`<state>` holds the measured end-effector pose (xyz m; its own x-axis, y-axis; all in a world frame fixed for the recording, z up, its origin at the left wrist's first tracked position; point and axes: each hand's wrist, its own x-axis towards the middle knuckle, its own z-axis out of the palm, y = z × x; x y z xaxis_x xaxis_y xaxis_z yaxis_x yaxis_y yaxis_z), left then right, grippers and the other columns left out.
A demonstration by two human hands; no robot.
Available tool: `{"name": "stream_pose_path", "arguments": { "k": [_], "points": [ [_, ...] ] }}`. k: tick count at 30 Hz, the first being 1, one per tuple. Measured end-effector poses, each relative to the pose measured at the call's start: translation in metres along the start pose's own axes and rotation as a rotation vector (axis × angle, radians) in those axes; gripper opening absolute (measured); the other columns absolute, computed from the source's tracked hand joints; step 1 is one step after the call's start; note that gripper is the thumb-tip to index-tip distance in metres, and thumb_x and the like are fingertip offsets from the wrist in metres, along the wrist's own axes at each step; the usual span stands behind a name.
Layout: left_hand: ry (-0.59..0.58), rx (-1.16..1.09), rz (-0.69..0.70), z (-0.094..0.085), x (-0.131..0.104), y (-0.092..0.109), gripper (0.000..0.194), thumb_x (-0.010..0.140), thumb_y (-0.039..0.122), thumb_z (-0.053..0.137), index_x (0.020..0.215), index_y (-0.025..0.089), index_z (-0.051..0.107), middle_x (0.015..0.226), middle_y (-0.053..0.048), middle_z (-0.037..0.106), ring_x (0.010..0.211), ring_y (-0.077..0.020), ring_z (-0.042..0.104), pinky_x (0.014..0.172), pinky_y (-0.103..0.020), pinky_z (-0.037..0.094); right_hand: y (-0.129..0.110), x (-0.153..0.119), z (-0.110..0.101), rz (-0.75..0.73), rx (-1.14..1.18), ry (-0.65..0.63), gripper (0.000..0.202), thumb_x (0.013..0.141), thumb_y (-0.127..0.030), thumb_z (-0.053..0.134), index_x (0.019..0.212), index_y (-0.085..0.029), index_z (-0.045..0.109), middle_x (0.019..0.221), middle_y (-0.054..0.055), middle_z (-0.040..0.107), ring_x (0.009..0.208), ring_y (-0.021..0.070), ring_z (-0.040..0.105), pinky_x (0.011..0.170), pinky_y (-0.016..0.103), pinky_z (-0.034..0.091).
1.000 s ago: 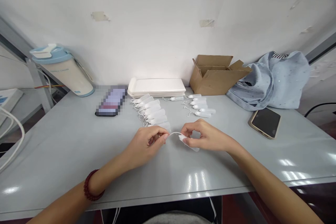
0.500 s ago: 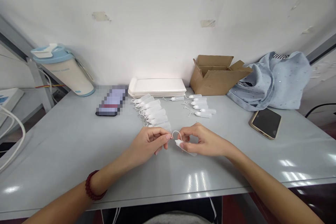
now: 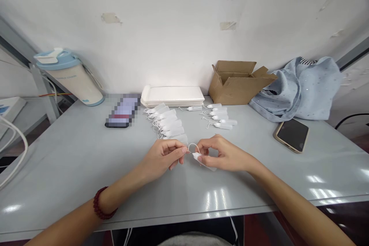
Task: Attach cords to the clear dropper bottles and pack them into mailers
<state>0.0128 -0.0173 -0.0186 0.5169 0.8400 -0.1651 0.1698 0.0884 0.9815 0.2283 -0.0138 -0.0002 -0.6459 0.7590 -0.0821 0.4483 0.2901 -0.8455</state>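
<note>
At the grey tabletop (image 3: pixel 86 169), the right hand (image 3: pixel 225 154) is pinching a small white bottle (image 3: pixel 206 166); the left hand (image 3: pixel 165 157) is pinching a curved cord (image 3: pixel 193 144). Similar bottles (image 3: pixel 170 125) are lying beyond.

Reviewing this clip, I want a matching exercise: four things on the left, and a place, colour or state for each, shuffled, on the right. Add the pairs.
Things:
1. Left hand
2. Tall cup
3. Right hand
4. Cardboard box

Descriptions:
A. Holding a small bottle
B. Standing open beside a light blue bag
C. Pinching the end of a thin white cord
D. Cream-coloured, with a blue lid

Pairs: 1-C, 2-D, 3-A, 4-B
</note>
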Motion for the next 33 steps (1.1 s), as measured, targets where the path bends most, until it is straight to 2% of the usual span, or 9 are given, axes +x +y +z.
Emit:
{"name": "stream_pose_path", "arguments": {
  "k": [8,13,19,33],
  "points": [
    [0.007,0.051,0.008,0.001,0.001,0.0,0.023,0.086,0.033,0.053,0.073,0.016,0.062,0.06,0.004,0.054,0.046,-0.0061,0.039,0.045,-0.019,0.032,0.002,0.0,0.001,-0.013,-0.008,0.003,0.011,0.082,-0.022,0.053,0.074,-0.015,0.057,0.059,-0.004,0.049,0.056,0.0079,0.043,0.047,0.017,0.033],
    [0.056,0.126,0.0,0.004,0.0,-0.005,0.024,0.086,0.036,0.052,0.075,0.016,0.061,0.062,0.003,0.054,0.046,-0.0066,0.038,0.044,-0.02,0.03,0.006,0.002,0.003,-0.056,-0.068,0.042,0.015,0.083,-0.023,0.052,0.07,-0.016,0.054,0.06,-0.005,0.043,0.057,0.0076,0.039,0.051,0.019,0.031],
    [0.093,0.126,0.015,0.008,0.0,-0.009,0.026,0.086,0.037,0.051,0.072,0.016,0.058,0.06,0.004,0.052,0.046,-0.0071,0.038,0.044,-0.02,0.029,0.007,0.004,0.008,-0.035,-0.081,0.054,0.012,0.082,-0.021,0.052,0.071,-0.016,0.053,0.061,-0.005,0.042,0.057,0.008,0.039,0.055,0.021,0.032],
    [0.074,0.166,0.001,0.014,-0.002,-0.008,0.023,0.085,0.033,0.05,0.072,0.016,0.059,0.058,0.004,0.049,0.047,-0.0073,0.038,0.042,-0.019,0.029,0.007,0.006,0.017,-0.04,-0.091,0.066,0.011,0.08,-0.018,0.05,0.071,-0.015,0.054,0.06,-0.005,0.04,0.056,0.0079,0.036,0.054,0.021,0.031]
  ]
}}
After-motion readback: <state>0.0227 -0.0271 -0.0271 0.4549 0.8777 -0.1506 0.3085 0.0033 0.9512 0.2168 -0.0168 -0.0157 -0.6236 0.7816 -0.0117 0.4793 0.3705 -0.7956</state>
